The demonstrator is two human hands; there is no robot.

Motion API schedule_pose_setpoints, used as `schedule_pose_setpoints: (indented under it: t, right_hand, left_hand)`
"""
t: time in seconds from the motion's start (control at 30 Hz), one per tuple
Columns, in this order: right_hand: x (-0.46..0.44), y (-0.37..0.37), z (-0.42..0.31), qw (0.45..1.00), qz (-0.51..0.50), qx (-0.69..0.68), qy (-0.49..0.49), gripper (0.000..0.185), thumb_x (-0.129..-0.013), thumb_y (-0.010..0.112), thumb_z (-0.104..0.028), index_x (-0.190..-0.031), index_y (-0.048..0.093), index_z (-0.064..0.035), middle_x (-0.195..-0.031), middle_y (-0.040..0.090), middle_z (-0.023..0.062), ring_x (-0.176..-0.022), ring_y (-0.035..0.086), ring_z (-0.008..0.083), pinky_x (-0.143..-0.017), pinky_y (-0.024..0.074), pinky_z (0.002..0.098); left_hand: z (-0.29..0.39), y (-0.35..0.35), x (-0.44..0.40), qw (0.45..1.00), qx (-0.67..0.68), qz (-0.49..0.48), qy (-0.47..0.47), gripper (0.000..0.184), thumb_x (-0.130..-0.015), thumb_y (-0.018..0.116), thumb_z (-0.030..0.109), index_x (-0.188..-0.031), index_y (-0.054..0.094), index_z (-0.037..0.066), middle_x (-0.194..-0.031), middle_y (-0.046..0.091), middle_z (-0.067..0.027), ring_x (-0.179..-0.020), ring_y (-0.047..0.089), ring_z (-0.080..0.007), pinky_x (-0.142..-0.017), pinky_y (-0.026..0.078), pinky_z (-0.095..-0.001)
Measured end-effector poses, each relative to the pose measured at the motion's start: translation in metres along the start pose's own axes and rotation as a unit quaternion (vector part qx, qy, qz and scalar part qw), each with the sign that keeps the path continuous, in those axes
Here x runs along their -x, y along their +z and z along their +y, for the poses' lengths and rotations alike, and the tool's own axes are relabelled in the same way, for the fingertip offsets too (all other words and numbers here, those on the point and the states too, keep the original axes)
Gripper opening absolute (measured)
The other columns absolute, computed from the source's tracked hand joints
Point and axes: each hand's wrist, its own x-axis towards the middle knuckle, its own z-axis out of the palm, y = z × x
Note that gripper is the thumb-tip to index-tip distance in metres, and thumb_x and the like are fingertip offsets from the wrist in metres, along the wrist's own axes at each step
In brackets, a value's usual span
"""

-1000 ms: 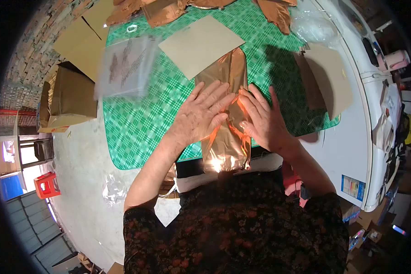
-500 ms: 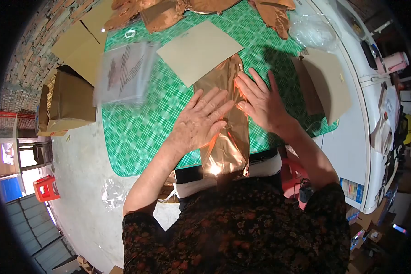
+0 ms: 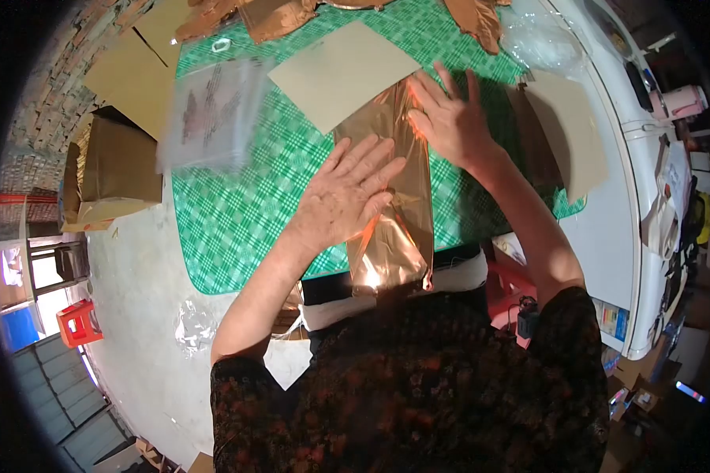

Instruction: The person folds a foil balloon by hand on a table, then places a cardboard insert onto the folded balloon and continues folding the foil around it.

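A shiny copper-coloured foil piece [image 3: 406, 177] lies lengthwise on the green checked tablecloth [image 3: 237, 236], its near end by the table's front edge. My left hand [image 3: 343, 193] rests flat on the foil's left side with the fingers stretched out. Near its far right edge is my right hand [image 3: 454, 118], fingers spread, the thumb and forefinger side at the foil. A beige card sheet [image 3: 343, 75] lies just beyond, its lower corner meeting the foil's far end.
Clear printed plastic bags [image 3: 213, 114] lie at the left. More copper foil pieces [image 3: 280, 17] are along the far edge. Another card [image 3: 568, 134] and clear plastic [image 3: 540, 39] are at the right. A cardboard box [image 3: 118, 169] stands left of the table.
My right hand has slid farther away along the foil's right edge, toward the card. The left hand stays on the foil, nearly in place. The view has shifted slightly.
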Motion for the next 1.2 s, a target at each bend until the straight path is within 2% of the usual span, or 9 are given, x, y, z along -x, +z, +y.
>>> schedule_pose_setpoints:
  t: [0.33,0.53,0.63,0.77,0.8,0.9,1.0,1.1,1.2]
  right_hand:
    - [0.043,-0.063,-0.057,0.99,-0.104,-0.092,-0.033,0.063,-0.096,0.069,-0.03,-0.15,0.056,-0.0014,-0.161,0.05,0.0131,-0.157,0.035,0.0307,-0.125,0.0232,0.0693]
    - [0.049,-0.047,-0.054,0.993,-0.089,-0.068,-0.041,0.062,-0.096,0.069,-0.031,-0.148,0.057,-0.0008,-0.161,0.049,0.0159,-0.155,0.037,0.0329,-0.123,0.0259,0.0692]
    - [0.039,-0.035,-0.037,0.997,-0.067,-0.029,-0.039,0.057,-0.095,0.07,-0.031,-0.144,0.062,-0.0023,-0.161,0.049,0.0157,-0.153,0.039,0.0337,-0.122,0.0271,0.0692]
    - [-0.003,-0.02,-0.012,1.0,-0.012,0.022,0.014,0.048,-0.092,0.073,-0.029,-0.134,0.068,-0.0058,-0.144,0.058,0.012,-0.143,0.048,0.0352,-0.119,0.0325,0.0672]
    - [-0.014,-0.017,-0.004,0.996,0.035,0.079,-0.021,0.042,-0.091,0.075,-0.028,-0.127,0.07,-0.0057,-0.134,0.062,0.0095,-0.134,0.054,0.0342,-0.115,0.0382,0.0632]
    - [-0.047,0.022,0.022,0.987,0.15,-0.05,0.013,0.037,-0.09,0.079,-0.031,-0.116,0.07,-0.0053,-0.122,0.068,0.012,-0.119,0.062,0.0363,-0.104,0.0476,0.059]
    - [-0.075,0.052,0.037,0.989,0.023,-0.099,0.104,0.04,-0.089,0.083,-0.035,-0.109,0.068,-0.0028,-0.106,0.072,0.0153,-0.102,0.067,0.0403,-0.091,0.0535,0.0562]
    - [-0.092,0.064,0.046,0.97,-0.033,-0.193,0.144,0.048,-0.088,0.082,-0.041,-0.109,0.067,0.0004,-0.105,0.073,0.0218,-0.099,0.07,0.0429,-0.088,0.0566,0.0534]
    - [-0.112,0.068,0.048,0.92,-0.151,-0.223,0.284,0.051,-0.089,0.078,-0.043,-0.112,0.068,0.0015,-0.11,0.074,0.024,-0.103,0.072,0.0406,-0.093,0.0566,0.0506]
  left_hand:
    - [-0.001,0.005,0.0,1.0,-0.015,0.009,0.002,0.057,-0.111,0.052,0.038,-0.165,0.046,0.021,-0.172,0.04,-0.0075,-0.161,0.032,-0.0301,-0.133,0.021,-0.0533]
    - [-0.002,0.003,0.0,1.0,-0.016,0.007,0.008,0.058,-0.11,0.052,0.039,-0.165,0.045,0.021,-0.172,0.039,-0.0076,-0.161,0.032,-0.0304,-0.133,0.021,-0.0531]
    - [-0.003,0.004,0.001,1.0,-0.016,0.007,0.008,0.058,-0.111,0.051,0.039,-0.165,0.044,0.02,-0.173,0.038,-0.0074,-0.161,0.032,-0.0304,-0.133,0.02,-0.0525]
    - [-0.003,0.004,0.001,1.0,-0.014,0.005,0.009,0.058,-0.111,0.049,0.039,-0.165,0.043,0.02,-0.175,0.036,-0.0069,-0.162,0.03,-0.03,-0.134,0.019,-0.0518]
    - [-0.003,0.004,0.001,1.0,-0.015,0.004,0.008,0.058,-0.111,0.049,0.039,-0.165,0.044,0.02,-0.175,0.036,-0.0068,-0.162,0.03,-0.0299,-0.134,0.019,-0.0518]
    - [-0.002,0.005,0.001,1.0,-0.015,0.003,0.006,0.058,-0.11,0.051,0.039,-0.165,0.044,0.021,-0.175,0.035,-0.006,-0.162,0.03,-0.0291,-0.134,0.02,-0.0522]
    - [-0.002,0.005,0.002,1.0,-0.008,0.008,0.005,0.059,-0.11,0.052,0.039,-0.165,0.044,0.021,-0.175,0.035,-0.0054,-0.163,0.029,-0.0285,-0.134,0.02,-0.0524]
    - [-0.002,0.004,0.002,1.0,-0.004,0.011,0.004,0.059,-0.11,0.053,0.039,-0.165,0.045,0.021,-0.175,0.035,-0.0051,-0.163,0.029,-0.0281,-0.134,0.02,-0.0525]
    - [-0.002,0.005,0.002,1.0,-0.002,0.012,0.004,0.058,-0.11,0.053,0.039,-0.164,0.045,0.021,-0.175,0.035,-0.0051,-0.163,0.029,-0.0279,-0.134,0.02,-0.0525]
